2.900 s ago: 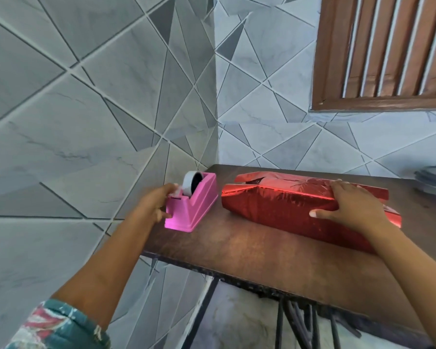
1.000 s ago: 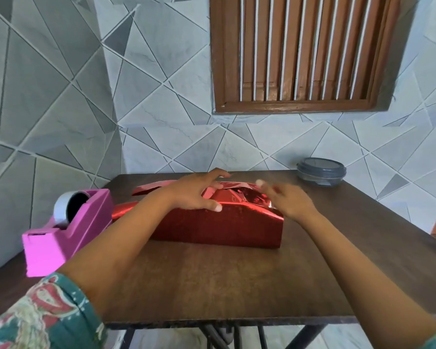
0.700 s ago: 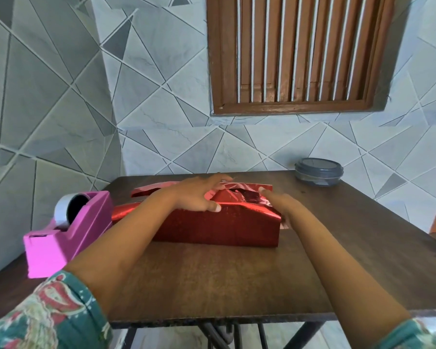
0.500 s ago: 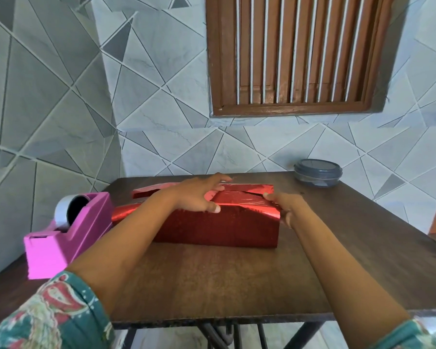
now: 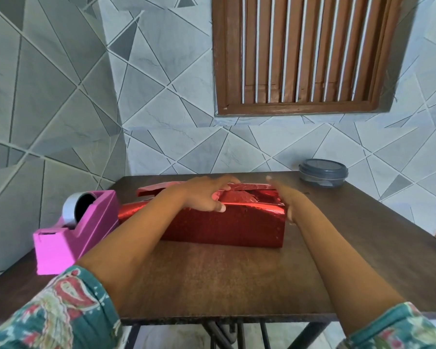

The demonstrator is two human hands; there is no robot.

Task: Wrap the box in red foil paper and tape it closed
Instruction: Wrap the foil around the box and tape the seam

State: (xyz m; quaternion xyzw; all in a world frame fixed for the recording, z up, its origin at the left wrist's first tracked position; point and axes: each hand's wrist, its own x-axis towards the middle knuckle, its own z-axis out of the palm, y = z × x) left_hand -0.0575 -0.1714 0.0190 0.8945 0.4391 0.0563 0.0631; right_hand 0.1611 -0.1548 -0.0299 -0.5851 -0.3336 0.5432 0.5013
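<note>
The box in red foil paper [image 5: 232, 225] lies lengthwise in the middle of the brown table [image 5: 212, 278]. My left hand [image 5: 202, 195] rests flat on the top of the box, fingers spread, pressing the foil down. My right hand [image 5: 285, 197] is flat against the box's right end, pushing the foil in there. A loose foil flap [image 5: 156, 191] sticks out behind the box on the left. The foil on top near the right end is crumpled and partly open.
A pink tape dispenser [image 5: 73, 230] with a grey tape roll stands at the table's left edge, touching the foil's left end. A round grey lidded container [image 5: 323, 173] sits at the back right corner. Tiled walls close in behind and to the left.
My left hand has left the tape dispenser and now presses on the box top. My right hand has slid from the top down onto the right end, flattening the foil there.
</note>
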